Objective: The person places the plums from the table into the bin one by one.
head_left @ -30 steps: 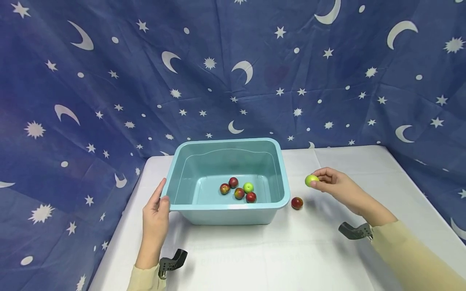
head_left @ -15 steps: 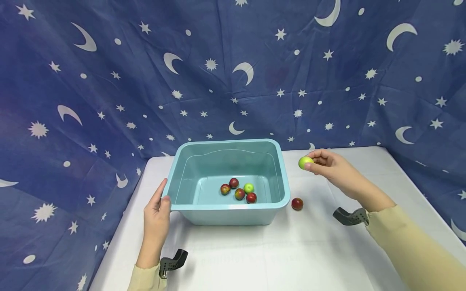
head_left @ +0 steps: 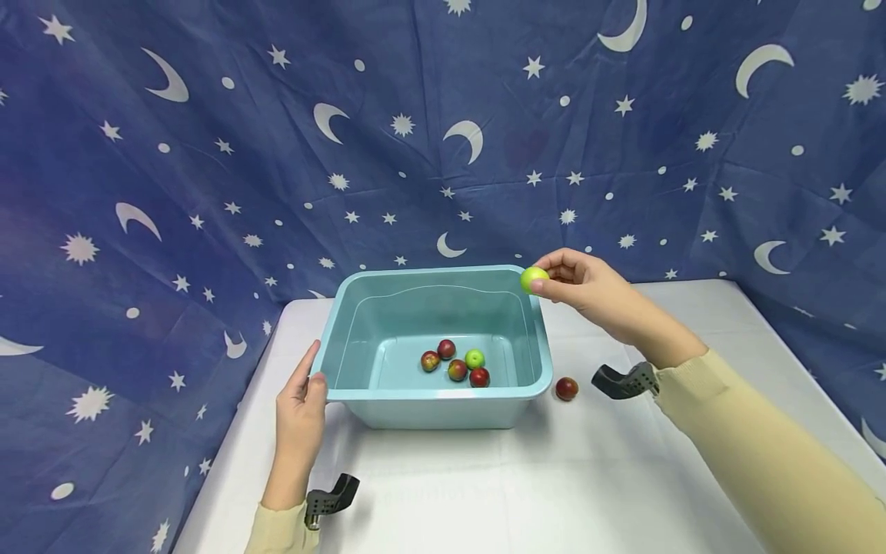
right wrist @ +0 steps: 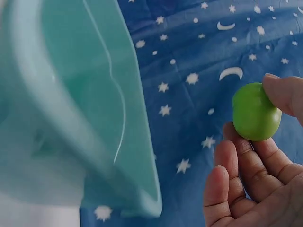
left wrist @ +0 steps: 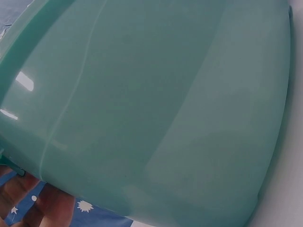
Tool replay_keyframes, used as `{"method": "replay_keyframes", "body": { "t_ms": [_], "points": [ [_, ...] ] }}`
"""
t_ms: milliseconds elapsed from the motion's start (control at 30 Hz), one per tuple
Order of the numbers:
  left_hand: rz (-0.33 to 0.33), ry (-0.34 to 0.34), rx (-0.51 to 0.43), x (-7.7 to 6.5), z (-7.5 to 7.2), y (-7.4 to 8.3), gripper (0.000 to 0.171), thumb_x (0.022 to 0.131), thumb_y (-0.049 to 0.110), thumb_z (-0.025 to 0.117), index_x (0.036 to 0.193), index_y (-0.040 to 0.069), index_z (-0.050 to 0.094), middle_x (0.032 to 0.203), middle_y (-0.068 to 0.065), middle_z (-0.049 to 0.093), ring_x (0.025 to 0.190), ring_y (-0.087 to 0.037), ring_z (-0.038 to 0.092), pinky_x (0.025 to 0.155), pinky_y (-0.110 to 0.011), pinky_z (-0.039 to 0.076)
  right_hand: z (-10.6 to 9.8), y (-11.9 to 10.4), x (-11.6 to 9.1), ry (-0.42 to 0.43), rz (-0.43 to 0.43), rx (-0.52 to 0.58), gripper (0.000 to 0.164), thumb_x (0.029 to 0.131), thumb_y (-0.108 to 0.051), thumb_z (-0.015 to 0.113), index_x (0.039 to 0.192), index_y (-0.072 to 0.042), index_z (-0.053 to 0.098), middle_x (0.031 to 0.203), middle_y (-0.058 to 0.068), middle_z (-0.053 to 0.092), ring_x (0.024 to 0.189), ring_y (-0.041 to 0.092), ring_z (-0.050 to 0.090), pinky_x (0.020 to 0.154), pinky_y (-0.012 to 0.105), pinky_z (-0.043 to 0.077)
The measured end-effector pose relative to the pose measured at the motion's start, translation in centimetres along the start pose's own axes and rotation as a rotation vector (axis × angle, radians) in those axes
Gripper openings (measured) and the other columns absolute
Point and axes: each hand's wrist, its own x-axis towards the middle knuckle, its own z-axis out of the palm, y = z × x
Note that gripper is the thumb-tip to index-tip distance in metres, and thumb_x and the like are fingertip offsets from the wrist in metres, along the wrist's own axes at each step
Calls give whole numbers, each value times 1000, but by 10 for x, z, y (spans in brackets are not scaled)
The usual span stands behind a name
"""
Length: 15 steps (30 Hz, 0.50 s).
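My right hand [head_left: 588, 288] pinches a small green apple [right wrist: 255, 112] between thumb and fingertips, above the back right corner of the light blue basin [head_left: 443, 395]. Beside the left edge of that basin, my left hand [head_left: 300, 415] holds the rim, thumb on top and fingers along the outer side. In the left wrist view the basin wall fills most of the picture, and only part of the fingers [left wrist: 54, 205] shows. On the basin floor lie another green apple [head_left: 474, 358] and several small dark red fruits [head_left: 457, 370].
One more dark red fruit [head_left: 566, 388] lies on the white tablecloth [head_left: 443, 492], just right of the basin. A blue cloth with moons and stars [head_left: 388, 154] hangs behind and to the left. Dark brackets [head_left: 623, 381] stick out from both wrists.
My right hand has carried the green apple left and upward, from over the table at the right to the basin's back right corner. The left hand stays on the rim.
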Motion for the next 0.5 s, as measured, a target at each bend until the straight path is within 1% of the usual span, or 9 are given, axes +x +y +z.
{"method": "replay_keyframes", "body": {
  "t_ms": [33,133,233,267,300,367,400,467,500],
  "points": [
    [-1,-2,-3,-1,0,6,47,97,4,44,142,13,51,134,-10,55,105,-19,54,78,-15,45,3,-3,3,-7,-5,3,46,86,-37,73,119,-9,56,109,14,62,101,31,56,89,38,47],
    [1,-6,-4,-4,1,19,46,97,3,43,142,9,50,130,-15,56,98,-22,53,74,-16,45,10,-10,11,-21,-21,15,45,87,-36,72,119,-9,56,108,12,63,100,30,57,89,40,46],
    [1,-12,-10,-4,1,21,46,97,4,43,142,9,50,122,-20,59,96,-25,54,74,-15,45,17,-13,17,-28,-27,43,44,88,-33,71,120,-7,55,109,12,63,99,26,57,90,41,45],
    [0,-10,-5,-4,1,21,46,97,4,43,142,10,50,125,-19,58,97,-26,54,75,-15,45,19,-14,19,-29,-27,56,43,88,-33,71,120,-7,55,109,12,63,99,26,57,89,41,45],
    [0,-9,-5,-4,1,22,46,97,4,43,142,10,50,122,-19,59,94,-27,53,73,-16,45,22,-15,21,-31,-25,69,43,89,-32,71,120,-7,55,109,12,63,99,25,56,89,40,45],
    [-2,-6,0,-4,1,21,46,96,4,43,142,10,50,111,-21,60,93,-27,52,72,-17,44,27,-16,25,-34,-20,94,43,88,-32,71,119,-7,55,110,12,64,100,25,56,89,38,45],
    [-3,-2,6,-4,1,21,47,96,5,43,142,11,50,108,-21,60,92,-26,52,71,-17,44,29,-16,27,-34,-18,100,44,88,-33,71,119,-7,55,110,11,64,100,24,56,88,37,44],
    [-3,2,13,-4,1,21,46,96,5,43,142,12,51,113,-19,60,93,-24,53,72,-16,44,34,-18,31,-36,-14,114,44,87,-34,72,118,-8,56,110,11,64,101,24,56,88,38,44],
    [-5,1,16,-4,1,20,46,96,5,43,142,12,51,106,-21,60,91,-23,53,71,-16,44,36,-18,34,-39,-14,120,44,87,-35,72,118,-8,56,110,11,65,102,24,57,88,38,44]
  ]
}}
